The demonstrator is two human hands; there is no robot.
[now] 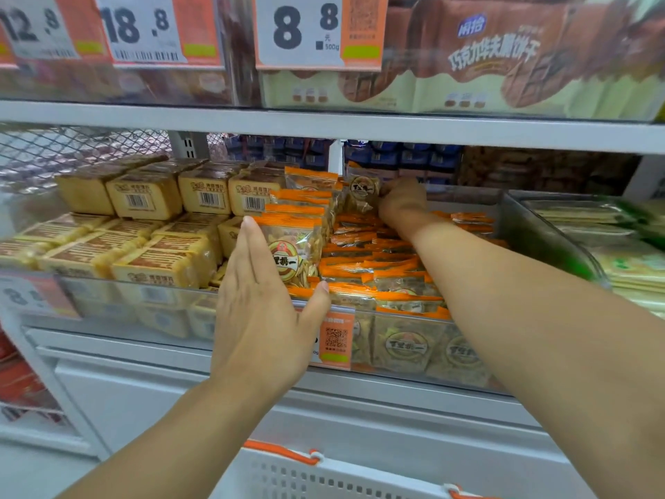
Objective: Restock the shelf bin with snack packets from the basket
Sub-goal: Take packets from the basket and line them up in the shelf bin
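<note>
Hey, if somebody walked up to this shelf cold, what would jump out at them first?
Probably the two bare arms reaching into the clear shelf bin at centre: the left hand lies flat and open against an upright row of orange-edged snack packets, while the right hand holds a packet at the back of the bin. Next, the big 8.8 price tag on the shelf above, and the white basket at the bottom edge.
</note>
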